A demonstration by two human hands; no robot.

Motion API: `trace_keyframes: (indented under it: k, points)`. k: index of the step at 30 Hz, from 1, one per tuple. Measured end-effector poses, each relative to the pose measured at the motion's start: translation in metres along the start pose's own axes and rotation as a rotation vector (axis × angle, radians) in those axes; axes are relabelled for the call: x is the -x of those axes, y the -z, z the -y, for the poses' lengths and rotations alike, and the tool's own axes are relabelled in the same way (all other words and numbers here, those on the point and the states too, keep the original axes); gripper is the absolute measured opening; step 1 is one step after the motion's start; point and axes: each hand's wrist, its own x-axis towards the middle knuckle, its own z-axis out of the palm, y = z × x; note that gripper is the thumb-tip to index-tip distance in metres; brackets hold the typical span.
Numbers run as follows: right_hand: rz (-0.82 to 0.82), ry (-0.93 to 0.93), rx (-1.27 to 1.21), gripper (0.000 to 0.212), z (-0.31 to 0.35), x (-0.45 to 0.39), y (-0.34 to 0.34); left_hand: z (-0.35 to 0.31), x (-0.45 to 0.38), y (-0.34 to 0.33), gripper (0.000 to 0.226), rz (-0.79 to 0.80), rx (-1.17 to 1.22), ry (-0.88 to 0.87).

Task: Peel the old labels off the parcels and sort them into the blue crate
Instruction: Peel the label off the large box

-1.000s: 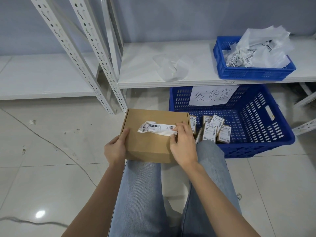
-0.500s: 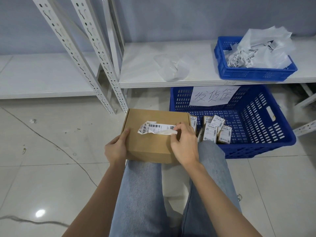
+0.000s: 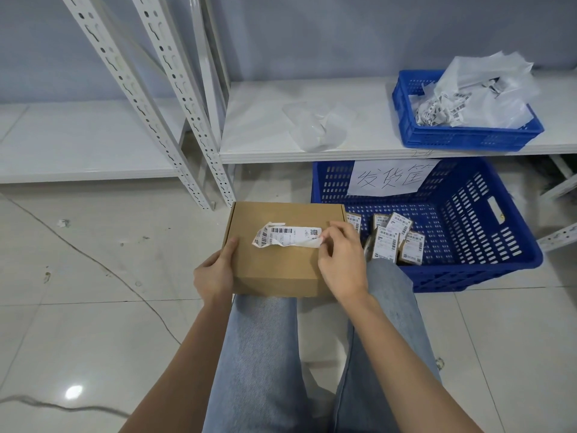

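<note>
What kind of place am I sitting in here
Most likely a parcel packing or stockroom: slotted metal shelving, a large blue crate holding small labelled parcels, and a smaller blue crate piled with peeled labels.

matt cardboard box (image 3: 274,260), perforated plastic crate (image 3: 468,214) (blue), glossy floor tiles (image 3: 78,323)

Left hand (image 3: 215,273) steadying cardboard box (image 3: 274,267), right hand (image 3: 342,260) pinching label (image 3: 290,235)

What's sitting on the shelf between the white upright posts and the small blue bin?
In the head view, only a crumpled clear plastic bag lies on the shelf between the posts and the small blue bin.
</note>
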Motion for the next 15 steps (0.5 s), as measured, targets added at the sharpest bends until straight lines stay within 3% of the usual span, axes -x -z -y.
trace_keyframes:
  k: [4, 10, 15]
  points:
    - [0.013, 0.059, 0.069, 0.011, -0.0048, 0.0002, 0.0032, 0.0006, -0.0017, -0.0001, 0.044, 0.004, -0.014, -0.006]
    - [0.004, 0.047, -0.038, 0.010, -0.0093, 0.0018, 0.0004, 0.0000, -0.0012, -0.0002, 0.042, 0.010, -0.009, -0.013]
    - [-0.069, 0.093, 0.088, 0.006, -0.0086, 0.0006, -0.0027, 0.0009, -0.0020, 0.0000, 0.039, 0.014, -0.014, -0.027]
